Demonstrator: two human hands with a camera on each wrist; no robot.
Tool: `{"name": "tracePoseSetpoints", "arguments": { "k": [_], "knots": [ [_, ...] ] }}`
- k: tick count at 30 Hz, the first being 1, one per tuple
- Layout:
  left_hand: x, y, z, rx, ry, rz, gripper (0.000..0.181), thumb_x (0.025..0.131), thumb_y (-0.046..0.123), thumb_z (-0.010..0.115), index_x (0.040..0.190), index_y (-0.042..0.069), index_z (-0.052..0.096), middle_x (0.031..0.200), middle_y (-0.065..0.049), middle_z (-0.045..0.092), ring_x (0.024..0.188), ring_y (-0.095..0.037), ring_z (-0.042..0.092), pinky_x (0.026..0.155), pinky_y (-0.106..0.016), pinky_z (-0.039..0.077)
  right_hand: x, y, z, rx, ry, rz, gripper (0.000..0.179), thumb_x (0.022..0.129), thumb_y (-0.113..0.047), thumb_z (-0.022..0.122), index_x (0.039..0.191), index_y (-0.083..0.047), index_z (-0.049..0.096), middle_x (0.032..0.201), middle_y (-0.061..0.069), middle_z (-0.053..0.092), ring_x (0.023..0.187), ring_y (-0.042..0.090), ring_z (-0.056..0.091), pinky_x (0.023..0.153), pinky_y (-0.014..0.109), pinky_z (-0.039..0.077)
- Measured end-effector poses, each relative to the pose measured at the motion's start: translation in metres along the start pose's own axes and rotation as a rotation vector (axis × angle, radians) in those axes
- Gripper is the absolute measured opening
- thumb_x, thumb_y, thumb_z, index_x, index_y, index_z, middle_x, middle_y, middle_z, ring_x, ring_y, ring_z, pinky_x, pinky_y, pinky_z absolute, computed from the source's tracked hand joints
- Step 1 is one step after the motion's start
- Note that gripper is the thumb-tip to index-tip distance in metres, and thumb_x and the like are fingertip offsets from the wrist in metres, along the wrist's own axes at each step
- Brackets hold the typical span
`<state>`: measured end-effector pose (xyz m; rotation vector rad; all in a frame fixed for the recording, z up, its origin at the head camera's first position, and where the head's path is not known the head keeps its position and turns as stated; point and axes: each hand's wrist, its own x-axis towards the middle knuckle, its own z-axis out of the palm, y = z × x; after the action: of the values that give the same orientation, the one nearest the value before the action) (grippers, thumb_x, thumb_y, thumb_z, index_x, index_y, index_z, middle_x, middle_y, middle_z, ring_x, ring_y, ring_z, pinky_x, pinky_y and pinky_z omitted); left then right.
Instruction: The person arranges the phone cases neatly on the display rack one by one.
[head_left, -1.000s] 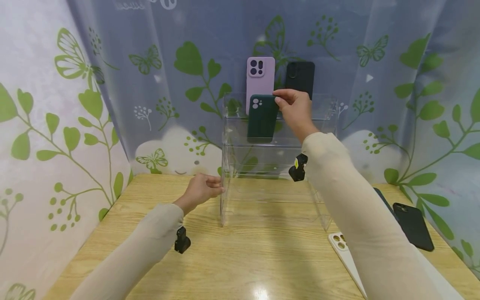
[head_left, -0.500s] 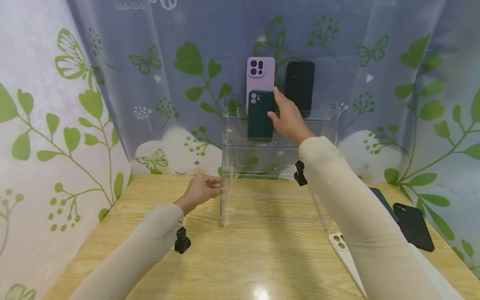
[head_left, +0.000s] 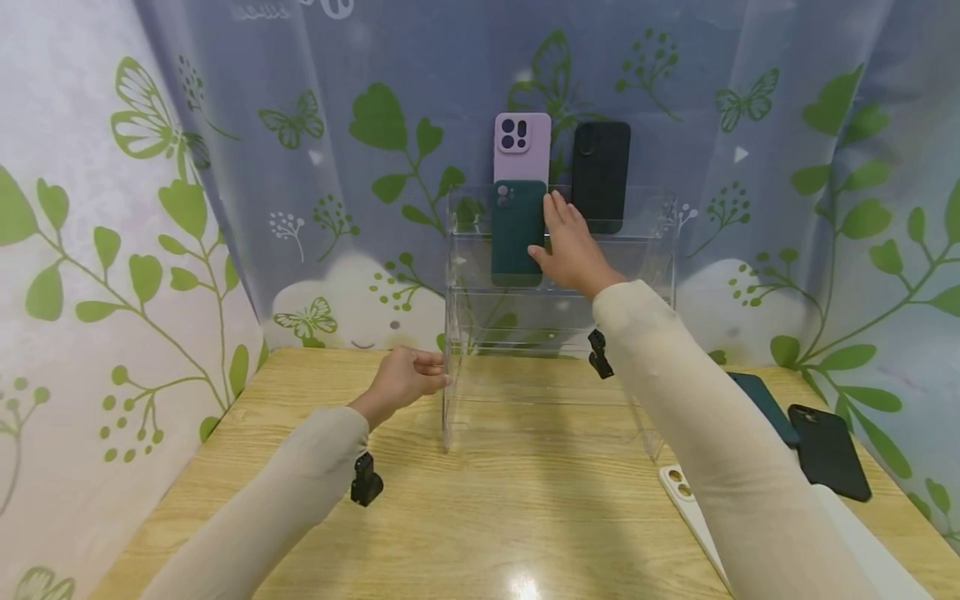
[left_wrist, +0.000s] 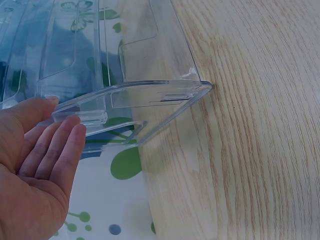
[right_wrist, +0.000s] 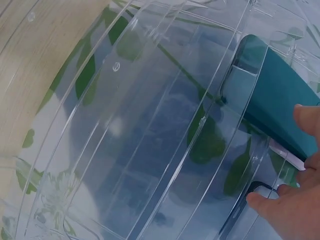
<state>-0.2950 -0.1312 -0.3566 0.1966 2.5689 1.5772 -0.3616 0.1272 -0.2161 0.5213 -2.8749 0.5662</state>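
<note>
Wooden table [head_left: 525, 517], leaf-print curtains [head_left: 187, 208], both hands flat, gripping nothing

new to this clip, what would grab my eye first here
The clear acrylic tiered stand at the back of the wooden table, with a lilac phone case and a black phone case on its top tier. The right hand touches a dark green phone case one tier lower; the left hand rests on the stand's left side.

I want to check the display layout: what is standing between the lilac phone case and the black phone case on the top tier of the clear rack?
Nothing: in the head view, only curtain shows between the lilac phone case and the black phone case.
</note>
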Motion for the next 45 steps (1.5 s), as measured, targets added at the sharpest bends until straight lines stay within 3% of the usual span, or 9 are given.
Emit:
{"name": "tracePoseSetpoints", "arguments": {
  "k": [8, 15, 18, 23, 29, 37, 45],
  "knots": [
    [-0.001, 0.001, 0.001, 0.004, 0.010, 0.005, 0.041, 0.088, 0.008, 0.070, 0.126, -0.004, 0.060, 0.114, -0.019, 0.066, 0.103, -0.028, 0.065, 0.082, -0.033, 0.060, -0.001, 0.000, 0.002, -0.044, 0.023, -0.042, 0.080, 0.101, -0.032, 0.048, 0.153, -0.009, -0.008, 0.159, 0.007, -0.017, 0.147, 0.031, -0.011, 0.122, 0.044, -0.001],
    [-0.001, 0.000, 0.002, -0.004, 0.016, -0.006, 0.042, 0.088, 0.008, 0.071, 0.126, -0.003, 0.060, 0.115, -0.019, 0.066, 0.104, -0.029, 0.064, 0.081, -0.032, 0.060, -0.002, -0.001, 0.011, -0.184, 0.026, -0.065, 0.080, 0.101, -0.042, 0.045, 0.154, -0.016, -0.008, 0.158, -0.001, -0.023, 0.145, 0.026, -0.021, 0.117, 0.062, 0.007],
    [-0.001, 0.001, 0.003, -0.003, 0.014, -0.008, 0.042, 0.088, 0.009, 0.071, 0.127, -0.002, 0.060, 0.114, -0.019, 0.066, 0.103, -0.028, 0.065, 0.084, -0.036, 0.059, -0.004, -0.001, 0.014, -0.202, 0.019, -0.059, 0.079, 0.101, -0.044, 0.044, 0.155, -0.016, -0.007, 0.157, -0.002, -0.023, 0.144, 0.025, -0.021, 0.117, 0.062, 0.006],
    [-0.001, 0.001, 0.003, -0.005, 0.007, -0.006, 0.042, 0.088, 0.008, 0.070, 0.128, -0.003, 0.059, 0.115, -0.020, 0.066, 0.102, -0.029, 0.065, 0.088, -0.042, 0.057, -0.008, 0.003, 0.013, -0.125, 0.032, -0.076, 0.079, 0.100, -0.046, 0.043, 0.155, -0.018, -0.006, 0.158, -0.002, -0.021, 0.145, 0.025, -0.020, 0.117, 0.062, 0.006],
    [-0.001, 0.001, 0.004, 0.012, 0.011, -0.009, 0.042, 0.088, 0.009, 0.070, 0.127, -0.001, 0.060, 0.113, -0.018, 0.067, 0.101, -0.027, 0.066, 0.081, -0.033, 0.060, -0.021, 0.019, 0.008, 0.060, 0.057, -0.142, 0.080, 0.098, -0.044, 0.051, 0.156, -0.018, 0.002, 0.161, 0.002, -0.012, 0.147, 0.027, -0.013, 0.119, 0.058, 0.005],
    [-0.001, 0.000, 0.002, 0.016, 0.015, -0.006, 0.042, 0.088, 0.010, 0.070, 0.127, -0.002, 0.060, 0.114, -0.019, 0.067, 0.102, -0.028, 0.065, 0.084, -0.036, 0.059, -0.063, 0.047, 0.008, 0.167, 0.014, -0.118, 0.087, 0.092, -0.045, 0.061, 0.156, -0.020, 0.009, 0.162, 0.006, 0.001, 0.148, 0.032, 0.002, 0.116, 0.062, 0.013],
    [-0.001, 0.000, 0.002, 0.008, 0.011, -0.009, 0.042, 0.088, 0.009, 0.070, 0.127, -0.002, 0.060, 0.115, -0.019, 0.067, 0.102, -0.028, 0.066, 0.080, -0.031, 0.060, -0.140, 0.088, 0.019, 0.315, 0.044, -0.093, 0.077, 0.092, -0.034, 0.066, 0.153, -0.014, 0.023, 0.158, 0.016, 0.018, 0.143, 0.039, 0.018, 0.110, 0.063, 0.029]
  ]
}}
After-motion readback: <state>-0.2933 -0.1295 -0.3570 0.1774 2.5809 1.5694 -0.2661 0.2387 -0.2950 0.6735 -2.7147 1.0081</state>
